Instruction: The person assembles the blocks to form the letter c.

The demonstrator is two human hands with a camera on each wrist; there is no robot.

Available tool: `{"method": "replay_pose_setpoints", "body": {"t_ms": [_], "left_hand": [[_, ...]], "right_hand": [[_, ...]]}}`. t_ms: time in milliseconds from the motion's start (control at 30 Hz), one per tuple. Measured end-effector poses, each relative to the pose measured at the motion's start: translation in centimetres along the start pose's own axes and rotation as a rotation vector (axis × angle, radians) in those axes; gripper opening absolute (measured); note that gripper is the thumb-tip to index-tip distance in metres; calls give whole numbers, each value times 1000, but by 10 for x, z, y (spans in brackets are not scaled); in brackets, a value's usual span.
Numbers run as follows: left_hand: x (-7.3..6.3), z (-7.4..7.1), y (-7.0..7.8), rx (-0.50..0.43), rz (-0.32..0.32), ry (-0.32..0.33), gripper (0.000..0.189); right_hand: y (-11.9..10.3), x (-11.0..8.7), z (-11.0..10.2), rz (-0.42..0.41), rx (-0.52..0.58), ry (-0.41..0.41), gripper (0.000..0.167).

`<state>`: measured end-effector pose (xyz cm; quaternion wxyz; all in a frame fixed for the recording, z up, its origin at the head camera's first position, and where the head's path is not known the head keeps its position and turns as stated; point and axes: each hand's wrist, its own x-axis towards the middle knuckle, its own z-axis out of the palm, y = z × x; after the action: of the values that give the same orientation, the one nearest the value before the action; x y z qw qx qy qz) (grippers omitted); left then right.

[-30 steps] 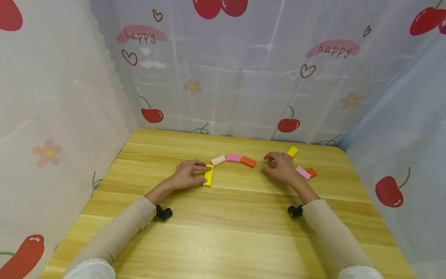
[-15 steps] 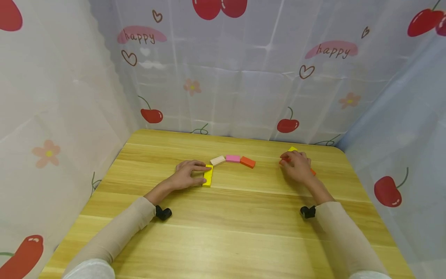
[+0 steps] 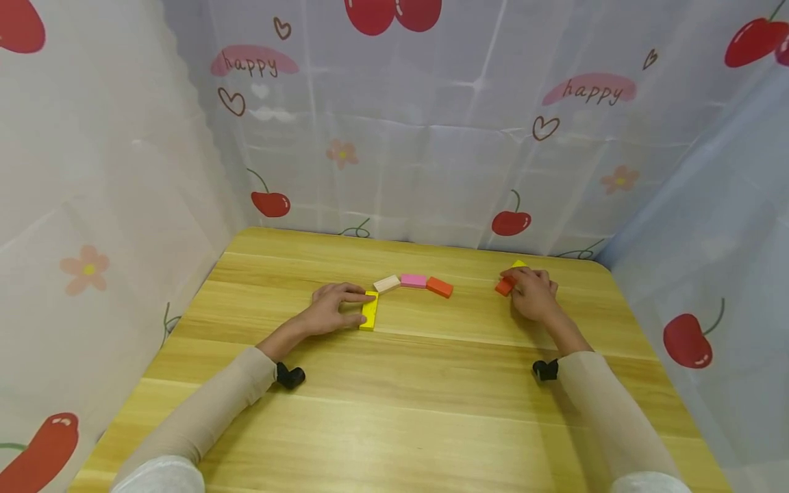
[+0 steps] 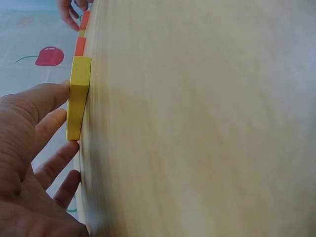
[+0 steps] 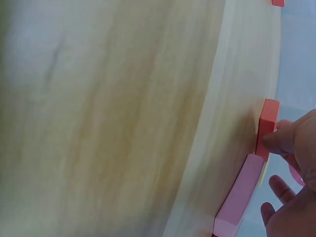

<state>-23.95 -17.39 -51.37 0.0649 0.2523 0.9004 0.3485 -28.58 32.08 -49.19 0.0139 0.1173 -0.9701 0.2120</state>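
Note:
Lying flat on the wooden table, the yellow block [image 3: 368, 311] has my left hand [image 3: 333, 311] at its left side. In the left wrist view, the thumb and fingers of my left hand [image 4: 34, 133] rest against the yellow block [image 4: 79, 98], fairly straight. My right hand [image 3: 535, 294] pinches an orange-red block [image 3: 505, 285] between thumb and index finger, at the right of the table. The right wrist view shows that orange-red block [image 5: 267, 123] under the thumb, beside a pink block [image 5: 239, 197]. In the head view the right hand hides the pink one.
From the yellow block a curved row runs right: a pale wood block [image 3: 387, 284], a pink block [image 3: 414, 281] and an orange block [image 3: 440, 287]. Another yellow block [image 3: 519, 263] shows behind the right hand. A printed curtain [image 3: 425, 171] hangs behind the table [image 3: 394, 411].
My right hand has moved right from beside the row to the loose blocks, and now pinches the orange-red one. The left hand and the row have stayed put.

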Motion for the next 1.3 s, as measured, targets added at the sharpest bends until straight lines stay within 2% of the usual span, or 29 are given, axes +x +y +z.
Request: {"method": "replay_pose_setpoints", "body": {"t_ms": [167, 367, 633, 1067, 1300], "left_hand": [[1, -1, 0, 9, -2, -9, 51], [1, -1, -1, 0, -9, -12, 51], [1, -1, 0, -15, -11, -7, 51], [1, 0, 0, -16, -19, -9, 52], [1, 0, 0, -14, -23, -6, 51]], "right_hand": [[2, 2, 4, 19, -25, -15, 44], [0, 2, 5, 30, -34, 4, 38], [-1, 0, 6, 68, -28, -14, 38], [-5, -7, 7, 34, -51, 2, 38], [-11, -11, 9, -2, -33, 40, 39]]}}
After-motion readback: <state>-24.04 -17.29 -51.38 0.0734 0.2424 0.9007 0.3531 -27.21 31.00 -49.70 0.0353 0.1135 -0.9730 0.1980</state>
